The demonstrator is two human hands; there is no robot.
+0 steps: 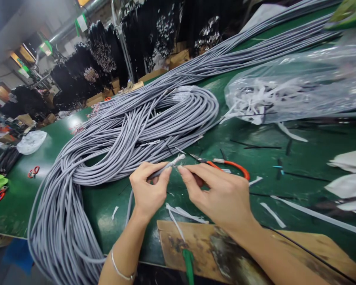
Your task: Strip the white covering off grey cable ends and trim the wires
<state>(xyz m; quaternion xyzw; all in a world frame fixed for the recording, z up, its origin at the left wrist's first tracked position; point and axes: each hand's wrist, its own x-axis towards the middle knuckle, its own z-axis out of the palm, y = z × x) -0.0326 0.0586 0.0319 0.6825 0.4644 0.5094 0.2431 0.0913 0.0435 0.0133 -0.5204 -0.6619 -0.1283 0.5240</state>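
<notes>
My left hand [151, 188] is closed round the end of a grey cable [159, 171], whose frayed white filler strands [178, 159] stick out past the fingertips. Close beside it, my right hand [215, 192] pinches at that stripped end with thumb and forefinger; thin strands seem to run between the two hands, though what the right fingertips hold is too small to make out. Just behind the right hand lie orange-handled cutters [237, 168], partly covered by its fingers. Large coils of grey cable [192, 107] lie beyond both hands.
Bundled cables [56, 221] hang over the table's front edge at left. A clear plastic bag [293, 87] of white strips lies back right. White scraps [273, 214] and black ties are scattered on the green table [101, 206]. A worn wooden board [184, 237] with a green-handled tool [188, 263] sits in front.
</notes>
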